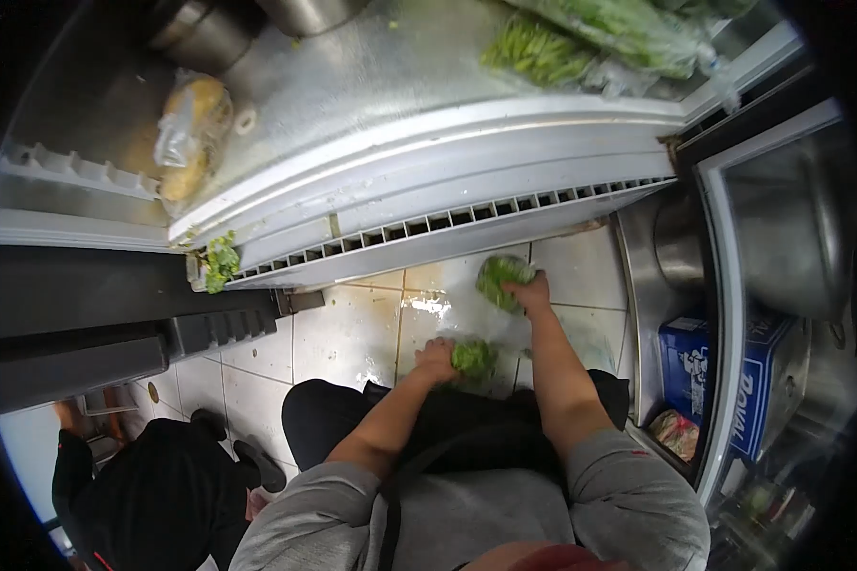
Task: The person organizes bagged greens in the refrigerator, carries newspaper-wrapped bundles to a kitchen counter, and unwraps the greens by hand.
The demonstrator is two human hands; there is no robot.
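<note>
Low over the tiled floor, my right hand [531,291] is closed on a bunch of leafy greens [498,278] that looks wrapped in clear plastic. Nearer my knees, my left hand [435,360] is against the side of another bunch of leafy greens [473,359]. Its fingers look curled at the bunch, partly blurred. A wet, shiny patch of tile lies between the two hands. The exact kind of greens is too blurred to tell.
An open fridge has a metal shelf [352,76] with bagged greens [619,38], a bagged yellow item [192,133] and metal pots. Leaves [222,262] hang at its lower left corner. A glass door [724,238] and blue box [686,366] are right. Another person [152,495] is left.
</note>
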